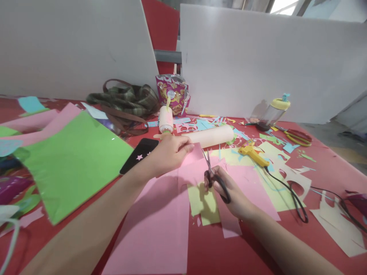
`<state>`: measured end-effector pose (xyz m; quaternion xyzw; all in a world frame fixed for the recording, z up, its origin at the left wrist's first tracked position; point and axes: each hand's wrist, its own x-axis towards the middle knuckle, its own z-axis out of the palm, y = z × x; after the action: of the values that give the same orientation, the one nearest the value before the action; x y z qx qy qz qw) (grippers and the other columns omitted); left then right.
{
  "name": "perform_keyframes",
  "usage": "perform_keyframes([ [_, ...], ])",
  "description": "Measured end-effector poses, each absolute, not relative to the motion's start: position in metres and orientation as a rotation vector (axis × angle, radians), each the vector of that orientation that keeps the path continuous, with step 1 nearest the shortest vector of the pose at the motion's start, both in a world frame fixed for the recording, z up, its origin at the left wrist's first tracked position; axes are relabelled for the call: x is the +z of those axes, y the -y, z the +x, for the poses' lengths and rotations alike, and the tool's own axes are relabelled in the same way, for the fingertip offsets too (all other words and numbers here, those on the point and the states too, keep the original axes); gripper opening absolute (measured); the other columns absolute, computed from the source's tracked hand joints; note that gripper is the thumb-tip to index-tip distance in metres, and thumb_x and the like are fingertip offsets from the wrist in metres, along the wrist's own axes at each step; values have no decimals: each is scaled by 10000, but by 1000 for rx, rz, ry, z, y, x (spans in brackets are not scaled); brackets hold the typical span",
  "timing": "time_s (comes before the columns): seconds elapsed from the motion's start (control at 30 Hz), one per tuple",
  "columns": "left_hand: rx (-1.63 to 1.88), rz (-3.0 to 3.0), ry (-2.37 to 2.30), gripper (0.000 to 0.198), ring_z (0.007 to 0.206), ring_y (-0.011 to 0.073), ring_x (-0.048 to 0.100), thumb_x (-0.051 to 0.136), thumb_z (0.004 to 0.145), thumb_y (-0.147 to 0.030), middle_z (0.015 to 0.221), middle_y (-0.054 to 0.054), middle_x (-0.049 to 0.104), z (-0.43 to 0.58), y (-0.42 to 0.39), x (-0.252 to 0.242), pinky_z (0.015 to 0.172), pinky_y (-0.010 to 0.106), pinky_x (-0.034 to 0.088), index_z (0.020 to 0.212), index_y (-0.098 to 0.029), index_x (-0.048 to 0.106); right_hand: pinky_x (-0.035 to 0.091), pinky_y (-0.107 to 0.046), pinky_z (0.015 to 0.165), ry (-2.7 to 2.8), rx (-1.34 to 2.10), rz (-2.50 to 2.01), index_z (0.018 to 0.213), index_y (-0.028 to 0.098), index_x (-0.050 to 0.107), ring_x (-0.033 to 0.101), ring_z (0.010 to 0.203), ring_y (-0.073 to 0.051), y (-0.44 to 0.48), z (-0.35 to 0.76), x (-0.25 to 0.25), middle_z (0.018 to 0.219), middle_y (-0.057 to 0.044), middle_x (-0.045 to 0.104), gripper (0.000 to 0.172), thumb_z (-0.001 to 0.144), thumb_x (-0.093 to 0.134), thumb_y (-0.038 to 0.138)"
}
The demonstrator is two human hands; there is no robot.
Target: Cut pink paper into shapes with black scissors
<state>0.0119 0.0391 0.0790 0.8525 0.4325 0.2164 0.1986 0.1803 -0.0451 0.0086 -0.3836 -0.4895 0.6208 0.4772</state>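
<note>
Head view: pink paper between the hands, scissors in the right hand.

Along the back edge of the table, a cloth bag is placed at the left, a snack packet is stood to its right, and a bottle is set near the back right corner, with a handled tool laid just beside it. Before the packet one tube is seen, and to its right a second tube is laid among scraps. Farther forward, from left to right, are found a wide sheet, a phone with stars on it, a paper piece held in the left hand, scissors held in the right hand, and, toward the right edge, a glue gun upon cut sheets.
</note>
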Motion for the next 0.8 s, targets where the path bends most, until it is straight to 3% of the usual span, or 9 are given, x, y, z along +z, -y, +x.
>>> perform_keyframes([
  [0.33,556,2471,-1237,255,625,119,479,368,796,-293,579,-30,500,15,-34,79,648,238,320,619,-158,492,334,-292,653,1266,1615,-850,774,218,345,409,662,-136,48,181,11,735,-4,425,307,713,534,452],
  [0.57,567,2446,-1238,273,565,117,465,351,800,-307,524,-37,434,16,-31,78,585,238,338,607,-169,485,335,-293,647,1274,1610,-837,781,213,338,407,655,-134,48,181,9,734,-6,423,311,716,538,441],
  [0.8,591,2457,-1226,294,473,90,411,360,797,-295,483,-53,376,17,-30,77,544,236,318,531,-171,384,332,-288,652,1275,1611,-818,793,213,337,421,667,-133,48,181,7,739,-6,429,285,738,522,422],
])
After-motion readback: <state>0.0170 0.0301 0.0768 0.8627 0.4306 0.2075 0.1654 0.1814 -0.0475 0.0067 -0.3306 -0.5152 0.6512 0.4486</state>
